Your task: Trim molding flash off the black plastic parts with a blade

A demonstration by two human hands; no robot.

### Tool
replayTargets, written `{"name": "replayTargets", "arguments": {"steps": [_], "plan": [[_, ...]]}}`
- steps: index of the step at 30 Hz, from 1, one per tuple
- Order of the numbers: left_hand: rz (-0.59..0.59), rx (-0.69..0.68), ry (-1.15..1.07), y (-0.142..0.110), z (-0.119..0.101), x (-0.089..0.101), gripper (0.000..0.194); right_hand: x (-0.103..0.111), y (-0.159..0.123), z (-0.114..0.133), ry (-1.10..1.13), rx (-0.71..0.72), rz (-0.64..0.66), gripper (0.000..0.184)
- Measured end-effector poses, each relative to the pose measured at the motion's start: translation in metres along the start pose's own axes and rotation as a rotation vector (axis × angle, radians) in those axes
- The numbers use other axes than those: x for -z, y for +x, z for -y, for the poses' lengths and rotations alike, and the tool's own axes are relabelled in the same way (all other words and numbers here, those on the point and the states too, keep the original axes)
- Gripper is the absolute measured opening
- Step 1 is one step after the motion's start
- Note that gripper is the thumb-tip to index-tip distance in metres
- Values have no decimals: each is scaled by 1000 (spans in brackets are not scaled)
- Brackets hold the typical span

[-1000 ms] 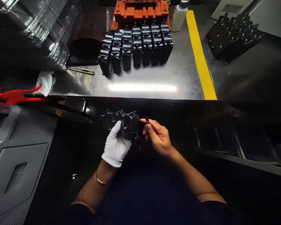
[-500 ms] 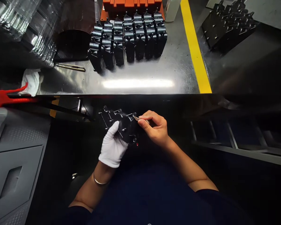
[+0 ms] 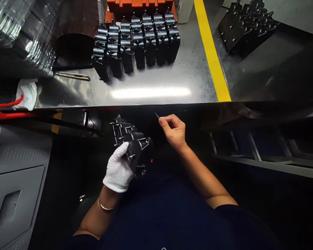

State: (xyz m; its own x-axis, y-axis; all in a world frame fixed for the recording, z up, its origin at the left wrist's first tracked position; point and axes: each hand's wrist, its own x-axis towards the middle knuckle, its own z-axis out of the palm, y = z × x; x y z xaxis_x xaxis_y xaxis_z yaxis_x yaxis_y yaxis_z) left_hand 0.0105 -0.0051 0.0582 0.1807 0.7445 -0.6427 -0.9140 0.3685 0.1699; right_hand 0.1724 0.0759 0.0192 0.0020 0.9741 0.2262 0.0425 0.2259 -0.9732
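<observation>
My left hand (image 3: pixel 118 170), in a white glove, grips a black moulded part (image 3: pixel 135 147) with cylindrical ridges and several small pins. The part is tilted in front of my body, below the bench edge. My bare right hand (image 3: pixel 174 129) is closed in a pinch around a small pointed blade (image 3: pixel 157 115), its tip sticking out to the upper left. That blade is apart from the black part, up and to its right. My fingers hide the blade's rear end.
On the metal bench (image 3: pixel 146 81) stands a row of similar black parts (image 3: pixel 138 45), an orange bin (image 3: pixel 141 6) behind them. More black parts (image 3: pixel 242 31) stand right of the yellow tape (image 3: pixel 212 52). Tweezers (image 3: pixel 72 75), clear trays (image 3: pixel 39 45) and a white cloth (image 3: pixel 26 93) are at left.
My right hand has drawn the blade away from the black part, upward. My left hand has moved slightly down and left, turning the part. The whole view has shifted a little.
</observation>
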Motion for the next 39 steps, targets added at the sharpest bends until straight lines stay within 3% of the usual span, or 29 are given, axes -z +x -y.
{"name": "replayTargets", "arguments": {"steps": [6, 13, 16, 18, 21, 26, 28, 32, 34, 39], "plan": [[-113, -48, -37, 8, 0, -11, 37, 0, -13, 26, 57, 172, 228, 10], [-130, -99, -20, 10, 2, -4, 31, -3, -11, 21, -14, 187, 218, 14], [-74, -77, 113, 2, 6, 2, 20, -2, -7, 15, -59, 143, 168, 17], [7, -69, 251, -4, 8, 5, 25, 2, -5, 14, -79, 95, 201, 21], [111, -126, 399, -8, 6, 8, 41, 14, -4, 22, -113, 140, 443, 30], [138, -222, 477, -1, -11, 13, 45, 30, 2, 42, -201, 453, 811, 45], [181, -205, 509, 2, -15, 15, 48, 31, 5, 47, -270, 492, 911, 53], [256, -162, 520, 7, -14, 18, 55, 29, 10, 50, -264, 487, 1066, 52], [258, -163, 505, 8, -12, 17, 56, 28, 12, 51, -233, 520, 1061, 51], [176, -162, 397, 11, -10, 14, 42, 24, 17, 52, -320, 673, 857, 43]]}}
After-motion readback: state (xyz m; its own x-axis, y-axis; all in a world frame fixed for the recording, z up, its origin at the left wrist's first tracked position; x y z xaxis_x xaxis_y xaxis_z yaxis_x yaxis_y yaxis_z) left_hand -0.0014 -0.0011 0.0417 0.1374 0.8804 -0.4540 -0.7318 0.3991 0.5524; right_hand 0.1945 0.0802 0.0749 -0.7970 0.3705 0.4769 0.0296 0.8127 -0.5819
